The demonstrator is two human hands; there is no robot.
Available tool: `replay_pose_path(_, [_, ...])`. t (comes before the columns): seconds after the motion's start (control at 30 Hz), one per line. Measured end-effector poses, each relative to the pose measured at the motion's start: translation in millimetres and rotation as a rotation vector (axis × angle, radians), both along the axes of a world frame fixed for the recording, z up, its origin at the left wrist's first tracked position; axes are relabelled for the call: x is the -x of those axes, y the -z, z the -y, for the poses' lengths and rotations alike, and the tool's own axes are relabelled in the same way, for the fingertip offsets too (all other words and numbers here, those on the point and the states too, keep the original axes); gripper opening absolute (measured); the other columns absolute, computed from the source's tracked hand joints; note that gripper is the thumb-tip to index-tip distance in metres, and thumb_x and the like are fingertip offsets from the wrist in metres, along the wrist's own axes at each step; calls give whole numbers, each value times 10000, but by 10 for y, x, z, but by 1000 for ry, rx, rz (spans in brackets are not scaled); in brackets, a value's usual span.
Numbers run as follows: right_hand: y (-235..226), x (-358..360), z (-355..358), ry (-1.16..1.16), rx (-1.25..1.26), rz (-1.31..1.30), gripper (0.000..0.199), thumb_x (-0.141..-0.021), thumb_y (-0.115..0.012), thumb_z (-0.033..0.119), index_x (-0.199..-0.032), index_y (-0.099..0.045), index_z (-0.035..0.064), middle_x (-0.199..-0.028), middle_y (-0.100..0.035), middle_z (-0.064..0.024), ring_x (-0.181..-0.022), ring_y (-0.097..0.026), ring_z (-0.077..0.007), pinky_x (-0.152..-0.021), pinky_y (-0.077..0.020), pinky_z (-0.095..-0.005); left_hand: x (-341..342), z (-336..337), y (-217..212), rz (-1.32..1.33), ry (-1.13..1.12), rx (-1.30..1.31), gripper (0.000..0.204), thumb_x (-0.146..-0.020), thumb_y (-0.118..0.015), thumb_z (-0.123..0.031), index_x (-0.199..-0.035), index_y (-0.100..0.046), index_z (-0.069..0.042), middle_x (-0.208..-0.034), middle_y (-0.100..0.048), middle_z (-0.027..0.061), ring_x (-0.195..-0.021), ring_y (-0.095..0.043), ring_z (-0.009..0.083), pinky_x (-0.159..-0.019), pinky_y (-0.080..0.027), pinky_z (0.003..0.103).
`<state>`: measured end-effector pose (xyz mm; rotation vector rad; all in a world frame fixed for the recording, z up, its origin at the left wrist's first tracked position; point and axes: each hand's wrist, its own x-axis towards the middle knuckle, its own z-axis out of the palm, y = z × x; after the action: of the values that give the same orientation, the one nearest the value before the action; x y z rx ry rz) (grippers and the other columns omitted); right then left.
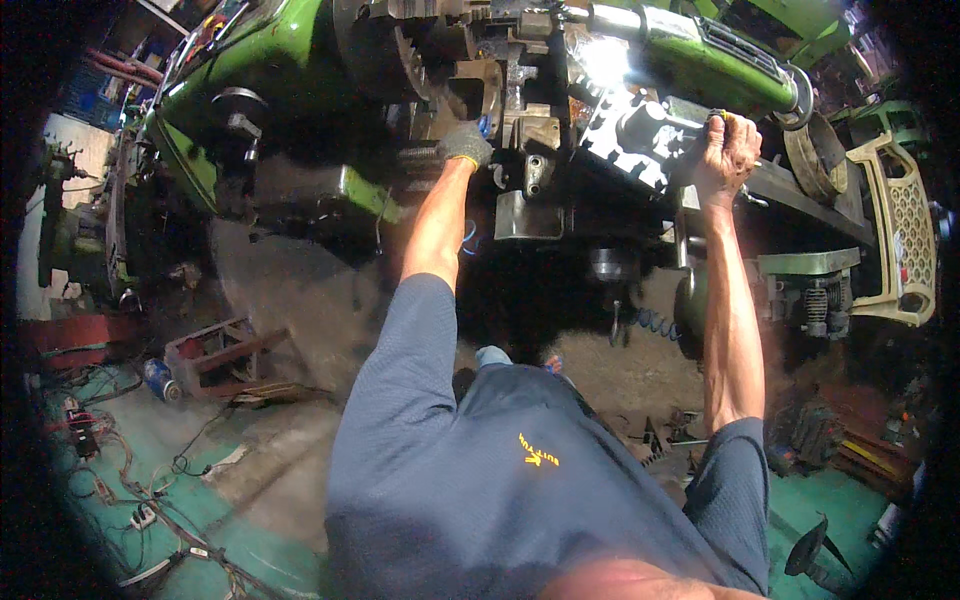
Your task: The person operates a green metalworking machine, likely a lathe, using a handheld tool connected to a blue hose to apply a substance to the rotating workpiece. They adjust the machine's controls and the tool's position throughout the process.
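Note:
My left hand, in a dark grey glove with a yellow cuff, reaches into the middle of a green metal lathe. Its fingers are curled, and a small blue object shows at their edge; the rest of it is hidden. Just beyond is a curved metal workpiece, close to the big round chuck. My bare right hand is closed round the end of a metal lever, which runs from the round hub of the tool post. Bright light falls on this part.
At the right, a cream perforated plastic panel leans by a metal ring. A handwheel crank sticks out at the left. Blue coiled hose hangs beneath the machine. Cables and a metal frame lie on the floor.

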<state>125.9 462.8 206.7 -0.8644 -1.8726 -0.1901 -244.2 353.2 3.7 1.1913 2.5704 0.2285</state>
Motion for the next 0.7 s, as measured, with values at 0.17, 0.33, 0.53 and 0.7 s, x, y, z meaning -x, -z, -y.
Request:
replay_pose_path(0.17, [3,48,11,15,-1,-20,179,-961,-576,247,-950,-616,73,-910,-558,-111,-899,-517,-322,-813,-395,-436,395,-95,337,-10,-255,-100,355,-787,-681,-295,-1072,-734,-90,-1123,-706,197,-1057,-681,372,-878,-544,465])
replay_pose_path(0.33, [27,50,26,20,-23,-18,178,-968,-565,240,-940,-611,71,-882,-546,-112,-882,-508,-325,-816,-388,-442,680,-194,404,-28,-304,-66,329,-809,-651,-307,-1044,-742,-96,-1108,-706,206,-1025,-692,368,-837,-558,449])
replay_pose_path(0.53, [56,-9,-17,3,-20,14,169,-971,-561,222,-963,-605,58,-900,-563,-126,-892,-519,-332,-840,-397,-443,539,-449,494,-96,-125,-71,481,-802,-666,-465,-1052,-727,-58,-1132,-695,217,-1041,-683,378,-882,-540,484])
replay_pose_path(0.7, [66,6,-38,-9,-21,14,176,-971,-561,224,-979,-599,53,-917,-564,-131,-889,-517,-329,-838,-396,-441,717,-518,640,24,-282,-92,910,-644,-730,-748,-1211,-647,-41,-1099,-704,229,-1034,-686,384,-869,-542,484])
